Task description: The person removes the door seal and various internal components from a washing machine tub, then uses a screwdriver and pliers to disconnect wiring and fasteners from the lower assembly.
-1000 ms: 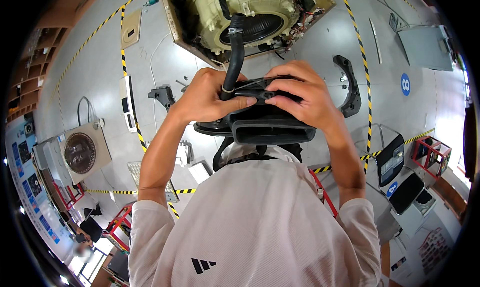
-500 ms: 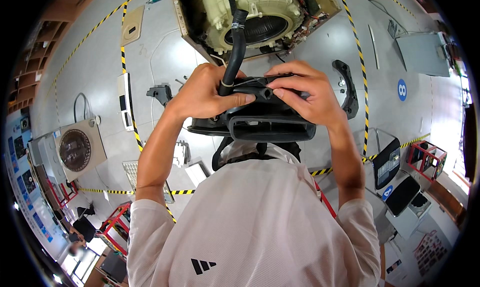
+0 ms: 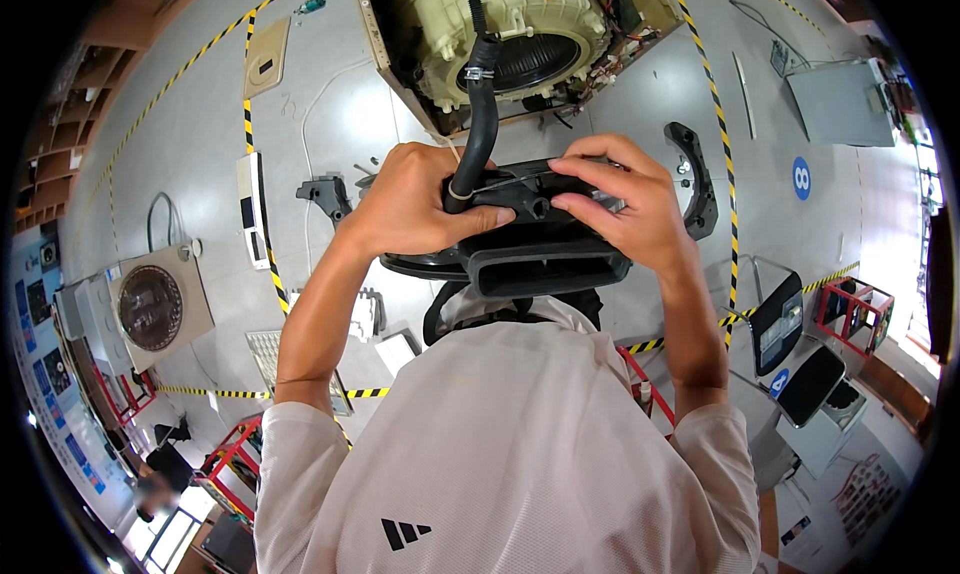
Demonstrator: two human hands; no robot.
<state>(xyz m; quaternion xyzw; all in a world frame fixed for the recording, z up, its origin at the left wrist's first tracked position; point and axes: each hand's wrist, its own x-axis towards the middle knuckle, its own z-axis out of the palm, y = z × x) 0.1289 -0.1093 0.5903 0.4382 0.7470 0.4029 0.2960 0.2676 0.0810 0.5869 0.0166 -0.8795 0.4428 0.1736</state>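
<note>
Left hand (image 3: pixel 415 199) grips the left part of the black housing (image 3: pixel 545 264), thumb pressed on its upper face, other fingers hidden behind. Right hand (image 3: pixel 635 204) is at the housing's right part, thumb and forefinger parted, nothing seen pinched between them; contact there cannot be told. Housing is held up just in front of the person's shirt (image 3: pixel 520 414). State of work, as judged: black hose (image 3: pixel 483 119) appears joined to the housing at its lower end; a short stub (image 3: pixel 540 208) beside the right thumb is bare; the housing is apart from the opened machine (image 3: pixel 480 94) beyond it. How much remains cannot be told. Appearance: housing matte black, with a wide rectangular mouth facing the person; hose curved, a pale band at its base, a metal clamp (image 3: pixel 479 73) higher up, ribbed at the far end. Whether that end meets the machine is unclear. Farther out, on the floor: a dark bracket (image 3: pixel 325 196) left of the housing, a curved black piece (image 3: pixel 700 179) right of it.
</note>
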